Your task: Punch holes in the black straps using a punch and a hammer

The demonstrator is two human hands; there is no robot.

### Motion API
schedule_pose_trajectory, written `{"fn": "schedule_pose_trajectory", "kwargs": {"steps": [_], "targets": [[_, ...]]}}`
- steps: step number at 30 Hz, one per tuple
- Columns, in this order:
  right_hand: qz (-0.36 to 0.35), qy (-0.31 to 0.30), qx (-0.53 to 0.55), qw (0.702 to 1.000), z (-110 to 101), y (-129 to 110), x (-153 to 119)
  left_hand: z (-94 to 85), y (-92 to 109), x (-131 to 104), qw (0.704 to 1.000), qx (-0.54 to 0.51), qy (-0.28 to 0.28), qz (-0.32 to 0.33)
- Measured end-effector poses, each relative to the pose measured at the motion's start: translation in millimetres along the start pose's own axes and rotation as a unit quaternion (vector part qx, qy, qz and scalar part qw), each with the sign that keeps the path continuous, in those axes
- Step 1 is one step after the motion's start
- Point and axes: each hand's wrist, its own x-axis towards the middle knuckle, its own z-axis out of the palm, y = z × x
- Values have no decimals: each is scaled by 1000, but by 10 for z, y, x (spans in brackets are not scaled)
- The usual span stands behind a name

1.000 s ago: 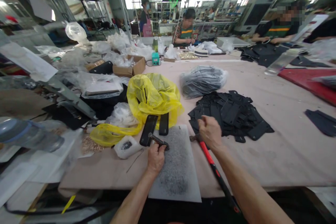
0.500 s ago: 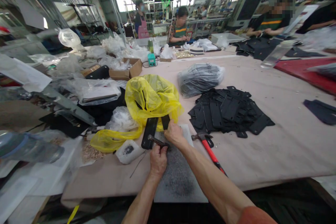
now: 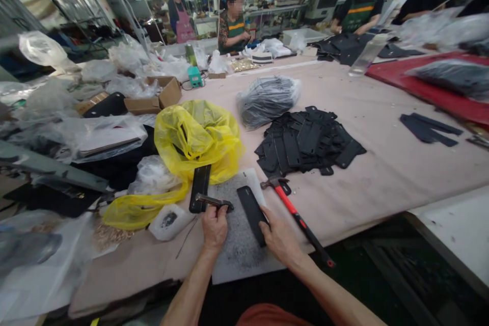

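Observation:
My left hand (image 3: 214, 226) is closed round a dark metal hand tool (image 3: 213, 201) whose exact kind I cannot make out. Part of the tool overlaps a black strip (image 3: 200, 183) at the mouth of the yellow plastic bag (image 3: 202, 132). Between the thumb and fingers of my right hand (image 3: 280, 237) is a second black strip (image 3: 250, 209), tilted over the grey speckled board (image 3: 233, 249). To the right of that board lies a claw hammer (image 3: 292, 206) with a red and black handle.
Right of the bag spreads a heap of black pieces (image 3: 305, 142), with a clear plastic bundle (image 3: 267, 99) behind it. A small whitish container (image 3: 168, 221) stands left of the board. Cartons (image 3: 170, 92) and plastic bags crowd the left; several people work beyond the table.
My right hand has drawn its black strip away from the yellow bag, toward me and to the right. My left hand still holds the metal tool. The whole view has shifted.

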Motion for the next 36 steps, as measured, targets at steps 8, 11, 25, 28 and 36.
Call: {"fn": "schedule_pose_trajectory", "kwargs": {"steps": [8, 11, 25, 28, 36], "targets": [[-1, -15, -98, 995, 5, -175, -57, 211, 291, 271, 998, -5, -43, 45], [-12, -22, -103, 994, -18, -164, -65, 370, 405, 415, 994, -32, -76, 75], [-37, -62, -82, 994, -73, -100, 6, 552, 314, 374, 988, -34, -125, 79], [-39, -70, -80, 994, -90, -104, 13, 560, 330, 372, 989, -25, -125, 77], [-40, -85, -79, 992, -41, -66, 48, 577, 298, 379, 982, -5, -141, 126]]}}
